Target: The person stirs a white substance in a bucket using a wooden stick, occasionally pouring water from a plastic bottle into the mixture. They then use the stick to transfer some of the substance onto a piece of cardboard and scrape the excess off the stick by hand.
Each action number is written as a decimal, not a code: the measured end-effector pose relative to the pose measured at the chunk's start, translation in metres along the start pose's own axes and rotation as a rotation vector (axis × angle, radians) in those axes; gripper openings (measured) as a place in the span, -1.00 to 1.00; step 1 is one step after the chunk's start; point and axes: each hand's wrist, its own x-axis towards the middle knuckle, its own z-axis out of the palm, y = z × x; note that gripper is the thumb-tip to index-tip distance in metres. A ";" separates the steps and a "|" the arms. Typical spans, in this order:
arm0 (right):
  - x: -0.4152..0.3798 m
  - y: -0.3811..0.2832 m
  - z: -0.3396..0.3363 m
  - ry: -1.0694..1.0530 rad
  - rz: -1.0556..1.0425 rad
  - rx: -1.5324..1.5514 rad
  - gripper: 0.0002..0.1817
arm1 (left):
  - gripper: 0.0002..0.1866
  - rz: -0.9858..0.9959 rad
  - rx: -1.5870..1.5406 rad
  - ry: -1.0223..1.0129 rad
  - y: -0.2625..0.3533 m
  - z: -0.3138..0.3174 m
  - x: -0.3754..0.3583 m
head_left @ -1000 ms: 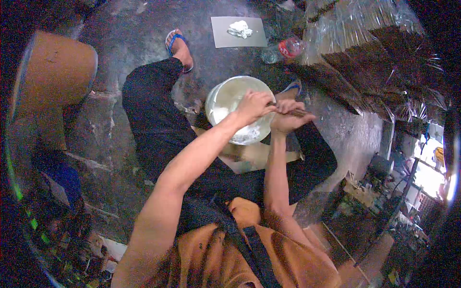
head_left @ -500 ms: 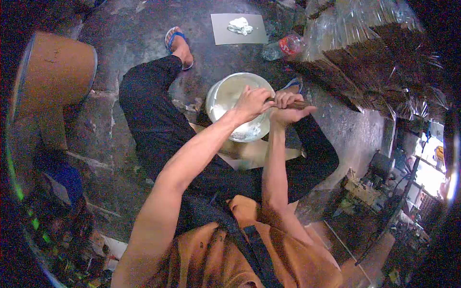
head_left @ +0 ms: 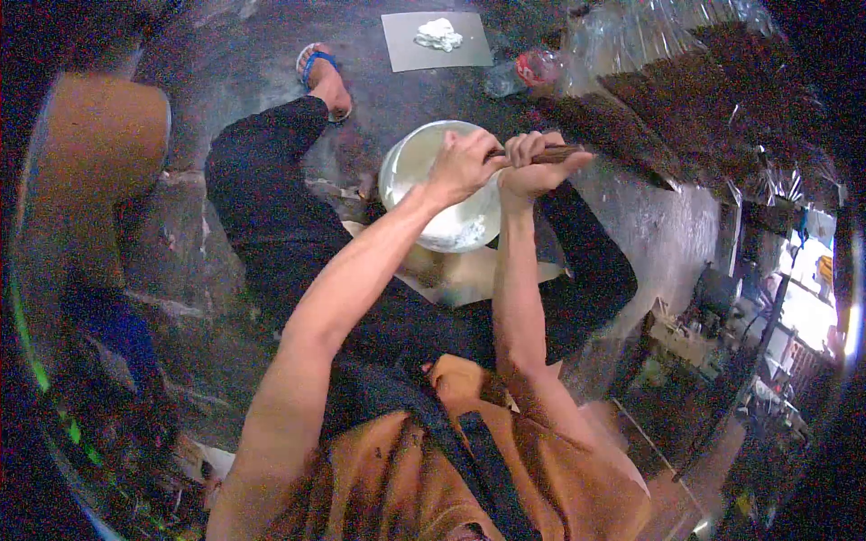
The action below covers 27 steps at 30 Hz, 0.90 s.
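A bundle of thin brown sticks (head_left: pixel 561 153) lies crosswise in both hands at the right rim of a white bucket (head_left: pixel 403 167). My left hand (head_left: pixel 467 164) is over the bucket's mouth, with its fingers closed on the left end of the bundle. Beside it, my right hand (head_left: pixel 532 171) wraps its fingers around the sticks, whose free ends run out past the palm on the right. Whitish material coats the bucket's inside. The bucket stands between my bent legs, and my left hand and forearm hide part of its opening.
Beyond the bucket, a lump of white paste (head_left: pixel 439 34) sits on a pale sheet (head_left: pixel 404 56). A plastic bottle (head_left: pixel 532 70) with a red label lies near stacked brown bundles (head_left: pixel 667 126) in clear plastic. On the left stands a brown drum-like object (head_left: pixel 104 153).
Both hands have moved slightly away from my body over the bucket, with the sticks still in them. The whole view has shifted a little.
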 end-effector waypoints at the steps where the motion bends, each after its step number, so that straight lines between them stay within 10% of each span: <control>1: 0.001 -0.007 -0.004 -0.050 0.073 0.025 -0.32 | -0.74 -0.037 0.034 -0.042 0.009 -0.004 -0.003; 6: 0.002 -0.038 -0.004 -0.188 0.315 -0.037 -0.37 | -0.76 -0.050 -0.023 0.037 0.036 0.008 -0.016; 9: 0.007 0.000 0.000 0.027 -0.168 -0.561 -0.31 | -0.82 0.011 -0.206 0.075 0.023 0.004 -0.003; 15: 0.004 -0.017 0.035 0.103 0.082 -0.084 -0.25 | -0.78 0.155 0.027 0.152 0.022 -0.019 0.002; 18: 0.002 -0.046 0.041 0.043 0.307 -0.328 -0.26 | -0.79 -0.047 -0.006 0.036 0.040 -0.008 -0.013; 27: 0.003 -0.005 0.031 -0.031 -0.110 -0.155 -0.37 | -0.78 0.002 0.058 -0.007 0.025 -0.031 0.006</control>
